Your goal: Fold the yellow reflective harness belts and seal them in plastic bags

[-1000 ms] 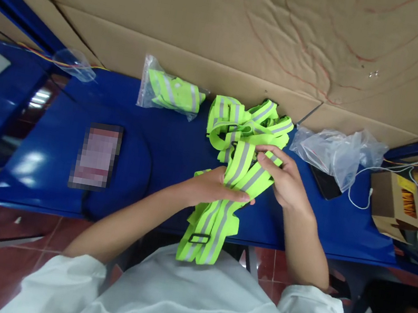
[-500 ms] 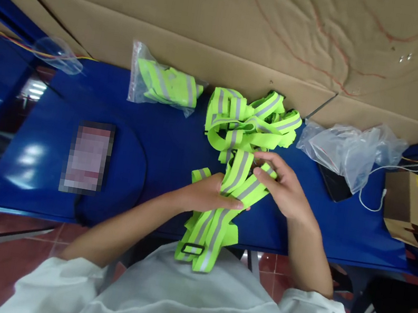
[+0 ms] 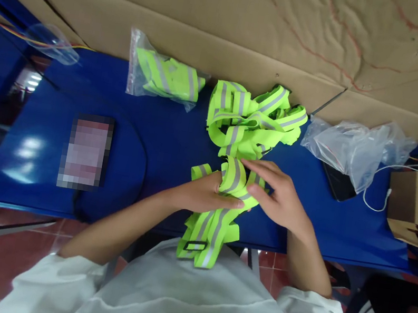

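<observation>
My left hand [image 3: 205,194] is closed on a bundle of neon-yellow reflective strap [image 3: 216,232] with a grey stripe down its middle, the thumb lying across the top. The strap's lower ends hang over the table's front edge, and a black buckle [image 3: 195,245] shows on them. My right hand [image 3: 281,196] has its thumb and fingers around a curved fold at the bundle's upper end; the fingertips are partly hidden. Just beyond my hands lies a tangled pile of the same reflective straps [image 3: 255,119].
A clear zip bag [image 3: 166,77] with folded strap inside lies at the back left. Clear plastic bags [image 3: 354,149] rest partly over a black flat object [image 3: 338,184] on the right, near a cardboard box [image 3: 417,205] and white cables. A blurred-out device [image 3: 86,152] lies left. Behind stands a cardboard panel [image 3: 201,11].
My right hand has bent the strap's upper end into a tighter curve, its fingers moving slightly. The left hand keeps its hold. The whole view has shifted a little.
</observation>
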`<state>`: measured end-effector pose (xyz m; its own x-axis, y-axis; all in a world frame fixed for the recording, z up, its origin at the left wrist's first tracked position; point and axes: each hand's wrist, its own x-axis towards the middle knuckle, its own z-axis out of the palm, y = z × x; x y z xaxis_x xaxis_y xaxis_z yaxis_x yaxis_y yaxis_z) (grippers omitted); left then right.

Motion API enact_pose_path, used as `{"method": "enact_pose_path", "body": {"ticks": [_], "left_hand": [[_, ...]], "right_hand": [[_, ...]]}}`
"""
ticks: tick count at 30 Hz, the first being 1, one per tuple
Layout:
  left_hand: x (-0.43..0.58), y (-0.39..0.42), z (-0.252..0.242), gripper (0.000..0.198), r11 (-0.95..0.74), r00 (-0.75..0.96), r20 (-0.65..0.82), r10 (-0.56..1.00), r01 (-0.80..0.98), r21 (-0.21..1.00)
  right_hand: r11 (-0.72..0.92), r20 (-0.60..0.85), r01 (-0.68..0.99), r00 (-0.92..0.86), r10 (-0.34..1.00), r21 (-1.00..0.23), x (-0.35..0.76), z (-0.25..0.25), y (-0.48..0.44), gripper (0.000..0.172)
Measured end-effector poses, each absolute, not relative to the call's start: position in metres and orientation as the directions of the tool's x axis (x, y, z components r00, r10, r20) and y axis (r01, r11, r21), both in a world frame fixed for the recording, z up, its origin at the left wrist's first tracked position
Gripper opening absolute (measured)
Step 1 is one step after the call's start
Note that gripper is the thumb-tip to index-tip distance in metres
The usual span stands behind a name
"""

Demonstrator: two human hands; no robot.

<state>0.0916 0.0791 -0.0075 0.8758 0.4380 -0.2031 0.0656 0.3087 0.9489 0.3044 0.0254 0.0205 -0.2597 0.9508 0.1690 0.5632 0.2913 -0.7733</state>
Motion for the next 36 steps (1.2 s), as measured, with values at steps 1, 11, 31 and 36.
{"method": "enact_pose_path", "body": {"ticks": [1, 11, 31, 36], "left_hand": [[0.092, 0.079, -0.007, 0.029, 0.280, 0.868, -0.191, 0.458, 0.063, 0.958], [0.095, 0.078, -0.009, 0.036, 0.352, 0.861, -0.293, 0.416, 0.145, 0.925], [0.094, 0.076, 0.012, 0.037, 0.541, 0.892, -0.318, 0.322, 0.103, 0.835], [0.099, 0.071, 0.008, 0.025, 0.466, 0.843, -0.301, 0.445, 0.068, 0.882]], "right_hand": [[0.302, 0.150, 0.593, -0.292, 0.944, -0.746, 0.303, 0.022, 0.023, 0.057], [0.307, 0.136, 0.704, -0.290, 0.947, -0.641, 0.292, 0.024, 0.015, 0.062], [0.320, 0.276, 0.718, -0.183, 0.944, -0.618, 0.291, 0.052, 0.017, 0.055], [0.234, 0.172, 0.640, -0.159, 0.972, -0.732, 0.294, 0.061, 0.023, 0.036]]}}
